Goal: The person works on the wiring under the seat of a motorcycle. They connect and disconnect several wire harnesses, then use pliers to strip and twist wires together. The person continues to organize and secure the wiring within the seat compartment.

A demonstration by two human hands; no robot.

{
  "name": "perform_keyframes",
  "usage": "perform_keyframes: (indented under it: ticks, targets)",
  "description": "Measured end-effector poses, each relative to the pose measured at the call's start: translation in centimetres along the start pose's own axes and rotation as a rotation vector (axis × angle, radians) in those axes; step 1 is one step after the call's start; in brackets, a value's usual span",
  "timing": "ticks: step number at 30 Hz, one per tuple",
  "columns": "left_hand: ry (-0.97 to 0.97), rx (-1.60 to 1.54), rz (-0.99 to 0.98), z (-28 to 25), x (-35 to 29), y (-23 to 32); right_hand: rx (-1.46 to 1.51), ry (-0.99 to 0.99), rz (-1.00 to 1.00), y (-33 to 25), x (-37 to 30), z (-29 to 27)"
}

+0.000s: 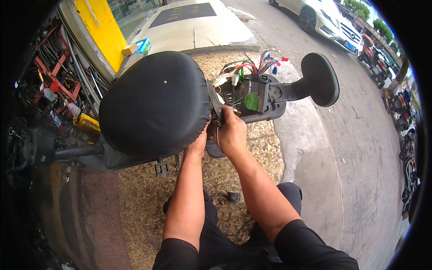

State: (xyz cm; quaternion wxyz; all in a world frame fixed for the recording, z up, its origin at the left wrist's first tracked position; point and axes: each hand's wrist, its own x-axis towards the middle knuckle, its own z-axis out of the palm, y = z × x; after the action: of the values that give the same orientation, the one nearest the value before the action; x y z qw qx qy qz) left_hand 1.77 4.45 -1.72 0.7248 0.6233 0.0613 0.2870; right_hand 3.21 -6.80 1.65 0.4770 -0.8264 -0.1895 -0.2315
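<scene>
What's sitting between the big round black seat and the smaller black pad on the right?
In the head view, an opened black compartment with a bundle of coloured wires lies between seat and pad; both hands reach there.

The person wears a black short-sleeved top, its 2 sleeves ending above the elbows and leaving both forearms bare. Dark trousers cover the legs, creased at the bent knees. The left hand and right hand are ungloved; no watch, ring or band shows on the wrists.
</scene>
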Motion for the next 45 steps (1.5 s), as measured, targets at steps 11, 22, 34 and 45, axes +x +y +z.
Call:
perform_keyframes:
  ticks: [11,22,34,45]
  targets:
    - [0.122,0.109,-0.084,-0.1,0.3,-1.0,0.051,0.069,0.0,1.6,-0.7,0.4]
    - [0.128,0.008,-0.374,1.1,-0.8,1.8,0.266,0.168,0.199,3.7,-3.0,0.7]
    - [-0.219,0.649,-0.076,2.0,-2.0,3.1,0.284,0.171,0.204,2.1,-2.0,-0.5]
    - [-0.365,0.534,-0.105,0.7,-0.5,1.6,0.278,0.017,0.206,2.3,-2.1,-1.5]
